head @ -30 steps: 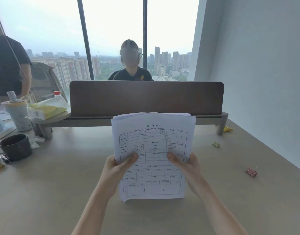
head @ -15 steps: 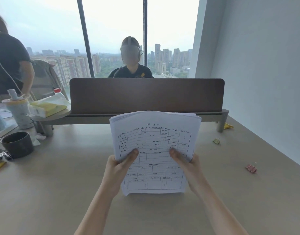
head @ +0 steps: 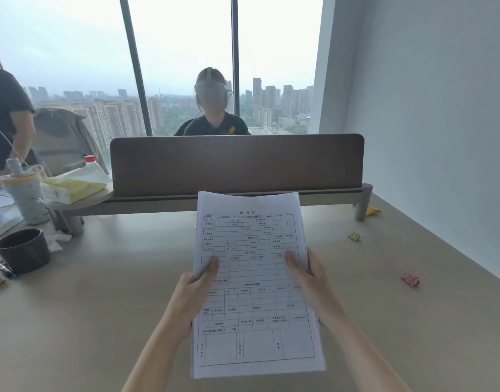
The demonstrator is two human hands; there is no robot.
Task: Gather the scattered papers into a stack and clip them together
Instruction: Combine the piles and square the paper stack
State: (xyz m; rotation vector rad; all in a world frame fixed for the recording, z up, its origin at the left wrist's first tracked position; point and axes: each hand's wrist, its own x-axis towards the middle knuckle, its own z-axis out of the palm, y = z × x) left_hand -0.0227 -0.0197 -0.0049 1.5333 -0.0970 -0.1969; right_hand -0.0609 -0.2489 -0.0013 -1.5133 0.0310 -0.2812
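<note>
Stack (head: 255, 284): held upright over desk (head: 101, 306), edges squarer than 0.5 s ago, sheets less fanned.
L hand (head: 190, 292): clamped on stack's left edge.
R hand (head: 312, 281): clamped on right edge.
Clips: pink (head: 410, 279), yellow (head: 354, 236), right of stack, well apart.
Room: bare desk on both sides.

white gridded papers (head: 254, 278), pink clip (head: 410, 279)

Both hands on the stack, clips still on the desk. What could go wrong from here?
The paper stack is held only by the left hand and right hand; freeing one for the pink clip may let sheets fan. Its edges look slightly uneven, so clipping now could lock in misalignment.
</note>
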